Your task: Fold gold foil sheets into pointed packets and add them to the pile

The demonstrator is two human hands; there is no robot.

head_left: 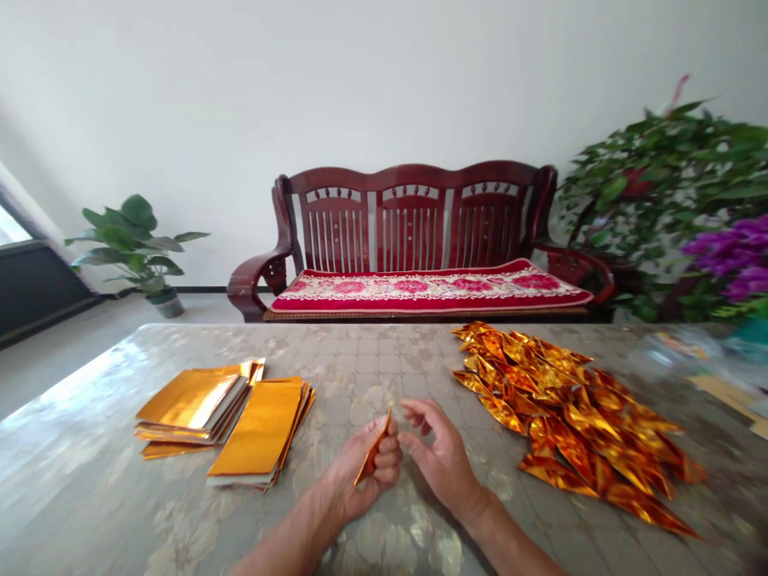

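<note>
In the middle of the table, near the front, my left hand (379,472) is closed around a small folded piece of gold foil paper (373,452), held tilted with its narrow edge toward me. My right hand (441,456) is just to the right, fingers curled but apart, with nothing visible in them. A small gap separates it from the folded paper. Two stacks of flat gold foil paper lie to the left: a rear stack (180,400) and a nearer stack (258,432). Right of my hands spreads a heap of folded gold foil pieces (564,408) with pointed ends.
A patterned cloth (354,360) covers the table. At its right edge lie clear plastic packaging (678,352) and a tan cardboard piece (729,400). Beyond the table stand a dark red wooden bench (411,220), a potted plant (141,240), leafy greenery (666,176) and purple flowers (732,252).
</note>
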